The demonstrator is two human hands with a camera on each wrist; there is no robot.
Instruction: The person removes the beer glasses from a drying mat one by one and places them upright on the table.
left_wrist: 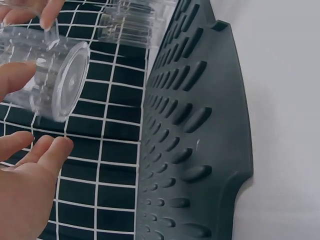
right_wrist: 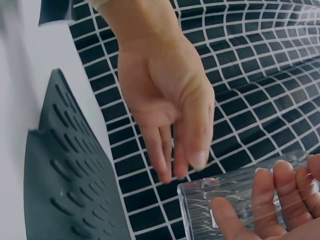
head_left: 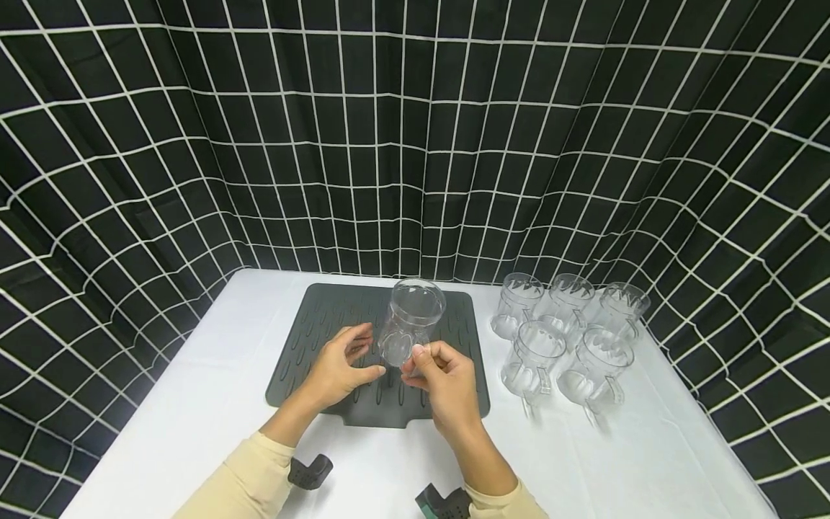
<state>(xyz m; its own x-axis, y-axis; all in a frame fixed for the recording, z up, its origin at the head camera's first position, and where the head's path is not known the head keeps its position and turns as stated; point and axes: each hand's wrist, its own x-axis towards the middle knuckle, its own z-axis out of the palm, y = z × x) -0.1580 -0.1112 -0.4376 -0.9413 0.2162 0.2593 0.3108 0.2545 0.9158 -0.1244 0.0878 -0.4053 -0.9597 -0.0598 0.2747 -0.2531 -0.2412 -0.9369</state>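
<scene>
A clear plastic mug is held up over the dark grey drying mat, tilted with its base towards me. My right hand pinches it by the handle side near the base; the handle itself is mostly hidden by the fingers. To the mug's left, my left hand is open, thumb and fingers spread towards its side. In the left wrist view the mug's round base faces right, between the left thumb and the left fingers. The right wrist view has the mug beside the right hand's fingers.
Several more clear mugs stand upright in two rows on the white tablecloth, right of the mat. Black cloth with a white grid hangs behind and at both sides. Dark devices sit by both wrists.
</scene>
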